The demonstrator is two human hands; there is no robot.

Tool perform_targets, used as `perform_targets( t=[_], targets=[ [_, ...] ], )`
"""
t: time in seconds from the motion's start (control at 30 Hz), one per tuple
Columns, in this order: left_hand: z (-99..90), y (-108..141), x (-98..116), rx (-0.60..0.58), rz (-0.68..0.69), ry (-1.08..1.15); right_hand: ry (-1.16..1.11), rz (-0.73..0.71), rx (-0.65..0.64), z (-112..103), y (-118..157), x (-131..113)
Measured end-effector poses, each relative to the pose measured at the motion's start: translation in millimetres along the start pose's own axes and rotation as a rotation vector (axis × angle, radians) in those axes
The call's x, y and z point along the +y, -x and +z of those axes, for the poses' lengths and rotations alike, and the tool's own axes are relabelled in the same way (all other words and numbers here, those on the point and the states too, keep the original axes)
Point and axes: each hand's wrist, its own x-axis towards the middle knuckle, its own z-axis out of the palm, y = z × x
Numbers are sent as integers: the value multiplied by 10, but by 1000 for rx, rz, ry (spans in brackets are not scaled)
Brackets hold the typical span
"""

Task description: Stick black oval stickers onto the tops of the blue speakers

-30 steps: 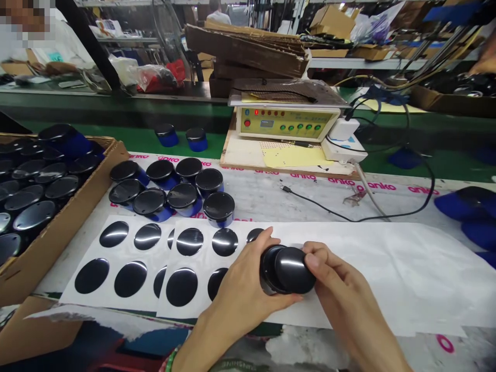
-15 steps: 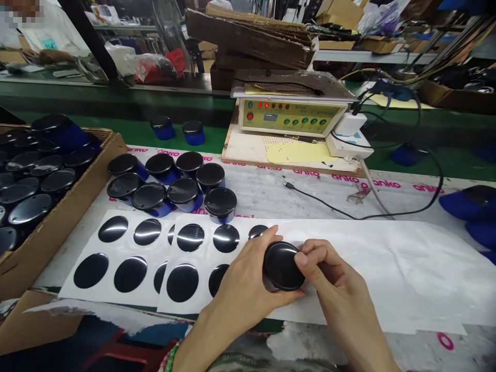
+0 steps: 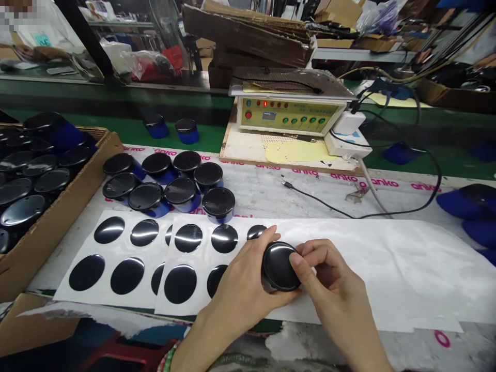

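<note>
Black-topped case (image 3: 281, 266) (underside hidden) in the left hand (image 3: 245, 274); right hand (image 3: 336, 284), thumb on rim, grip unclear.

Beyond the fingers (image 3: 304, 267), we observe a control unit (image 3: 292, 116) with a lit red indicator (image 3: 265, 104); farther off, stacked cardboard (image 3: 248, 37); ahead and rightward, a curved black cable (image 3: 355, 217).

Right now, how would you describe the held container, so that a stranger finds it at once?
Find the yellow-fronted control box with green buttons. Straight below it, over the white sheets, the left hand grips a round, black-topped container. Unlike its neighbours, it is held, with the right hand touching its top.
</note>
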Motion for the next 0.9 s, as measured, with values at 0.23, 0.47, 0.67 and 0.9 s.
perform_targets(
  t=[0.23,0.47,0.67,0.9],
  targets=[
    [23,15,-29,63,343,-413,537,-334,-27,-273,-56,-94],
    [-204,-13,132,-8,441,-470,505,-311,-83,-416,-195,78],
    [-1345,-1233,176,253,136,-734,606,-385,-258,-234,-117,317],
    [-1829,-2188,-258,149,-2,-810,465,-371,-522,-109,-385,-18]
  ],
)
